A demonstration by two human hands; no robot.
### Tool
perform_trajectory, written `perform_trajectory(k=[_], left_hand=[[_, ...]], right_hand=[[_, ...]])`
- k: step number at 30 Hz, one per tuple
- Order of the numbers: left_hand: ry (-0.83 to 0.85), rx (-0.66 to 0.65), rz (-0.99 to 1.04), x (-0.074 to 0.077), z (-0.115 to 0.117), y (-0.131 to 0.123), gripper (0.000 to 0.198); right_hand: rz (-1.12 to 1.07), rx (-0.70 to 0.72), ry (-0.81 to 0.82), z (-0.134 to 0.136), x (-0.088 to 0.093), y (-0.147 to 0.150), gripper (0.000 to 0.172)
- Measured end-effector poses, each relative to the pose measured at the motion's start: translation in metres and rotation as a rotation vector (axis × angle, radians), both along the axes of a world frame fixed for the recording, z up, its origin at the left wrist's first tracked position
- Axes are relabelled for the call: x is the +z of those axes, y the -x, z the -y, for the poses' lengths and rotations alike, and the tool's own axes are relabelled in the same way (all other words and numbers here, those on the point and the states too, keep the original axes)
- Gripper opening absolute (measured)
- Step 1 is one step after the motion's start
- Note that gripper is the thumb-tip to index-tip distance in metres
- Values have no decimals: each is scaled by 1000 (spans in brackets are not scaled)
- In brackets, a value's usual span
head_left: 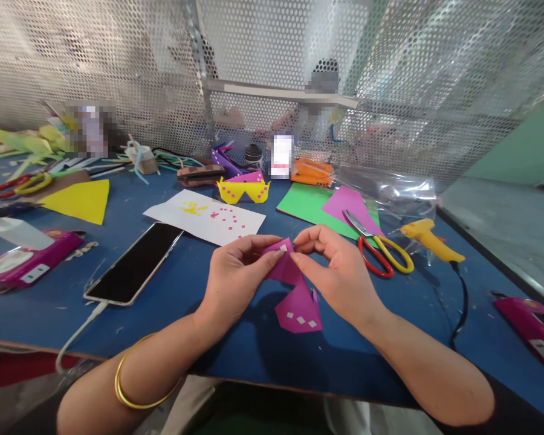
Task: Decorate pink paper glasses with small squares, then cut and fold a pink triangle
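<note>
Between my hands is a pair of purple paper glasses (299, 314), dotted with small white squares and tilted so one lens part hangs low. My left hand (240, 269) pinches the upper part between thumb and fingers, beside a white square. At the top edge, my right hand (330, 269) has thumb and fingertips closed on the paper; any small piece between them is too small to make out. Beyond them lies a white sheet (208, 214) with yellow and pink bits on it. Yellow paper glasses (243, 191) with pink squares stand behind the sheet.
Scissors (381, 244) rest on green paper (303, 205) at right, near a yellow glue gun (428, 238) with its cord. A charging phone (133, 263) lies left, near a purple power strip (40, 260) and yellow paper (81, 199). A perforated metal screen (272, 66) borders the table's back.
</note>
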State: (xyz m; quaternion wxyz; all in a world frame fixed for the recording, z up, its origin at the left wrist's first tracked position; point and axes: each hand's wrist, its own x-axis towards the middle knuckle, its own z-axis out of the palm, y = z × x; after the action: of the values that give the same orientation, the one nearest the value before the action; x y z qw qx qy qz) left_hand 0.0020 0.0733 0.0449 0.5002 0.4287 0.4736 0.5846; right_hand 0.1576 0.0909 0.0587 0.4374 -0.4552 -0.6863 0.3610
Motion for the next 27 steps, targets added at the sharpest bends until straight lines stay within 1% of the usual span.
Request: perform_trajectory(k=[7, 13, 22, 27], left_hand=[[10, -16, 39, 1, -2, 0, 12], [16, -6, 19, 0, -2, 0, 14], [1, 3, 0, 2, -1, -1, 12], [1, -15, -21, 0, -1, 0, 15]], right_hand=[[-3, 0, -11, 0, -2, 1, 10], [0, 3, -19, 0, -3, 0, 10], [-5, -1, -20, 0, -2, 0, 10], [-4, -5, -9, 0, -3, 1, 10]])
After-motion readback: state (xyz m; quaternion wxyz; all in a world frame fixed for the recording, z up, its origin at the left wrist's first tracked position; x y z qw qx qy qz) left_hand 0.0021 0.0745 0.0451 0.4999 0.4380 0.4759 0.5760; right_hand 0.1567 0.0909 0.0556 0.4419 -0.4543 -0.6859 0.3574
